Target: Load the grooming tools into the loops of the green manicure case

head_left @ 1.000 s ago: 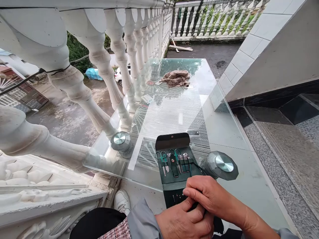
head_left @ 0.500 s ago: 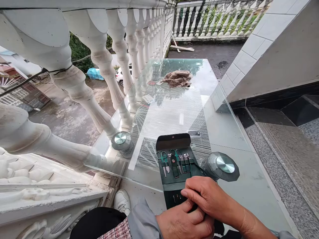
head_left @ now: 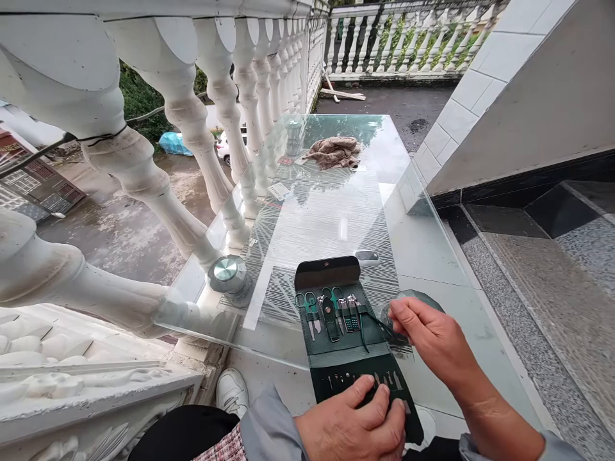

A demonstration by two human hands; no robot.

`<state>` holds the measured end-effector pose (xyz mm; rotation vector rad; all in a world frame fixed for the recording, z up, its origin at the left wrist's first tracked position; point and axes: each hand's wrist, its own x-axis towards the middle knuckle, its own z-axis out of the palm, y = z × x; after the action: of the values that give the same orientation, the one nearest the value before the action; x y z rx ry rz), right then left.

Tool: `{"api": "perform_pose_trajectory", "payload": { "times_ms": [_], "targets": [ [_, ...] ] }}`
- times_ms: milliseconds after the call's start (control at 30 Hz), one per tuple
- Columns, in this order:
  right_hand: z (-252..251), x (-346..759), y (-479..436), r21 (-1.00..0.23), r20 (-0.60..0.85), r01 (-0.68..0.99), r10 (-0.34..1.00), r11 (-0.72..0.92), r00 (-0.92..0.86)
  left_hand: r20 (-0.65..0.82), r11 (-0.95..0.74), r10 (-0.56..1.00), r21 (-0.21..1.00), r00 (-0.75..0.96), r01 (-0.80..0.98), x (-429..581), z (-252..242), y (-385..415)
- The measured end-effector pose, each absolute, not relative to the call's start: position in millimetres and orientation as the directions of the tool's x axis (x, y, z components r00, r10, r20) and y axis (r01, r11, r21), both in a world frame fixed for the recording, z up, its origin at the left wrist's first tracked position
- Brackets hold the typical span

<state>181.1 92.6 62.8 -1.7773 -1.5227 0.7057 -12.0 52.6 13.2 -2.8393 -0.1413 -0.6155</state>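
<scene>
A dark green manicure case (head_left: 327, 346) lies unfolded at the near end of the glass table. Its upper panel carries scissors (head_left: 311, 314), nail clippers (head_left: 352, 310) and other small tools under straps; slim metal pieces sit in the lower flap. Nail nippers (head_left: 366, 320) stick out on the panel's right with dark handles spread. Over the lower flap lies my left hand (head_left: 355, 422), fingers apart and slightly bent, thumb hidden. My right hand (head_left: 432, 339) is closed in a pinch beside the end of a nipper handle; what its fingertips hold is hidden.
The glass tabletop (head_left: 427, 256) rests on round metal-capped supports (head_left: 228, 272). Farther along it are a dark-handled item (head_left: 366, 255), a small white card (head_left: 278, 191) and a crumpled brown cloth (head_left: 334, 152). White balusters (head_left: 187, 128) line the left; stone steps (head_left: 523, 256) are right.
My hands were together over the lower flap and have parted. The right has moved up and right to the nipper handles; the left has spread its fingers, uncovering the flap's metal pieces.
</scene>
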Motion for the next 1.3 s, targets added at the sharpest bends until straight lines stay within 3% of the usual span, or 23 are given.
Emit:
{"api": "perform_pose_trajectory", "payload": {
  "times_ms": [133, 300, 1033, 1300],
  "targets": [
    [51.6, 191.2, 96.0, -0.578, 0.023, 0.812, 0.994, -0.077, 0.110, 0.406, -0.963, 0.032, -0.232, 0.913, 0.137, -12.0, 15.0, 53.2],
    [42.2, 188.5, 93.6, -0.474, 0.039, 0.881, 0.999, 0.000, 0.021, 0.400, -0.961, 0.029, -0.240, 0.916, 0.136, -11.4, 12.8, 52.3],
    [35.6, 184.6, 95.7, -0.395, 0.191, 0.917, 0.981, 0.061, 0.017, 0.408, -0.961, 0.043, -0.232, 0.912, 0.149, -9.7, 6.2, 50.1],
    [32.3, 192.1, 96.7, -0.242, 0.291, 0.969, 0.956, 0.048, 0.025, 0.386, -0.958, 0.033, -0.251, 0.922, 0.140, -11.0, 6.4, 50.6]
  ]
}}
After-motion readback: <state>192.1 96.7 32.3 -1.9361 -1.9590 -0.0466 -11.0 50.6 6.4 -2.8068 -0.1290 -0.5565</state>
